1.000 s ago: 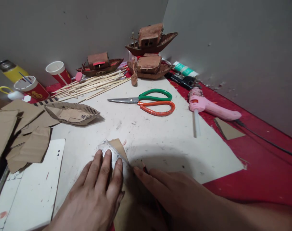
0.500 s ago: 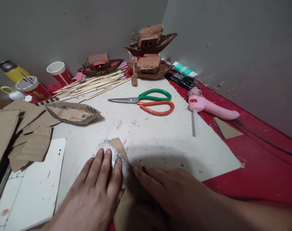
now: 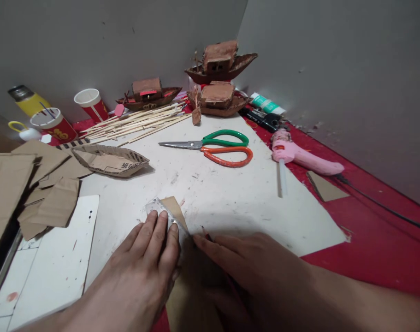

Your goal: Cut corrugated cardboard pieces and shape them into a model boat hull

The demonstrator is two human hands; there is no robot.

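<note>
My left hand (image 3: pixel 140 263) lies with its fingers stretched over a see-through ruler (image 3: pixel 155 205), pressing it on a piece of brown cardboard (image 3: pixel 175 208). A corner of the cardboard shows beyond the ruler, and more of it runs down in shadow between my hands. My right hand (image 3: pixel 254 263) is closed around a dark pencil (image 3: pixel 207 234), whose sharpened end points away from me. The right index fingertip rests near the ruler's edge. How the remaining right fingers sit is hidden.
Scissors (image 3: pixel 227 148) lie ahead on the white board (image 3: pixel 237 198). A cardboard boat (image 3: pixel 109 161) and cardboard scraps (image 3: pixel 56 203) are at left. Skewers (image 3: pixel 144 120), brown model boats (image 3: pixel 221 99) and paper cups (image 3: pixel 54 127) stand behind. A pink glue gun (image 3: pixel 299 154) with a cord is at right.
The whole view has shifted a little, so things appear slightly farther right. Both hands keep nearly the same place at the ruler and cardboard.
</note>
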